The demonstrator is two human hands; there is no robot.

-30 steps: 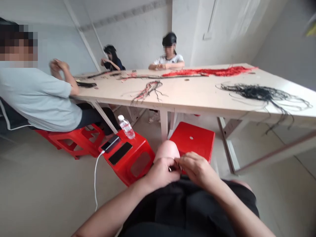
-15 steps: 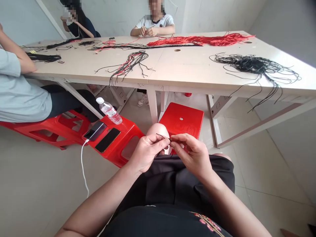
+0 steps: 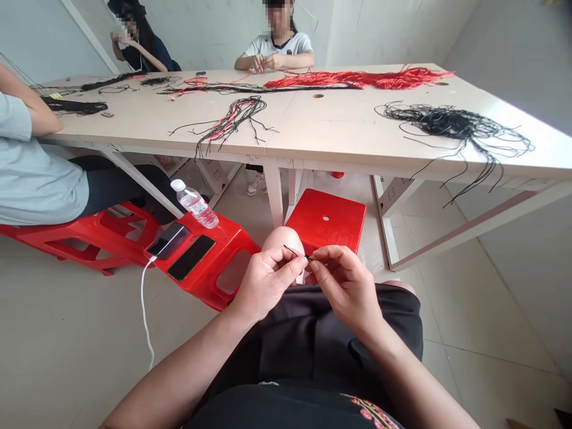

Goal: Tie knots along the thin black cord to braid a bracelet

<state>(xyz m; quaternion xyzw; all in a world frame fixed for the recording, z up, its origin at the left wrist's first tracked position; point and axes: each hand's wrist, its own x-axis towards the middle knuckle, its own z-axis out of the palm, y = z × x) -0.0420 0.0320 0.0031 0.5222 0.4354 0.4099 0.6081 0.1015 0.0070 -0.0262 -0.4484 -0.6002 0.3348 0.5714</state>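
Above the person's lap, the left hand (image 3: 268, 285) and the right hand (image 3: 344, 290) were held close together, curled rather than spread. The thumb and forefinger of each pinched a short, thin black cord (image 3: 297, 252), the two pinches nearly meeting near its right end while its free tip stuck out to the left. The cord showed against a bare knee (image 3: 283, 241), and below the wrists lay black shorts (image 3: 304, 339).

Just beyond the knee stood a red stool (image 3: 325, 220) with a small round hole in its seat. To the left, a second stool (image 3: 210, 268) carried a phone (image 3: 167, 239) wired to a white cable (image 3: 143, 304), a second phone (image 3: 191, 257) and a tilted water bottle (image 3: 195, 205).

Further ahead ran a long pale table (image 3: 313, 119), bearing a tangled heap of black cords (image 3: 456, 122), a long red hank (image 3: 361, 79) and a red-and-black bundle (image 3: 232, 122). A seated person in a pale shirt (image 3: 31, 179) sat at the left on a third stool (image 3: 89, 238). Two co-workers (image 3: 277, 44) (image 3: 147, 56) sat at the far end, their hands raised before them.
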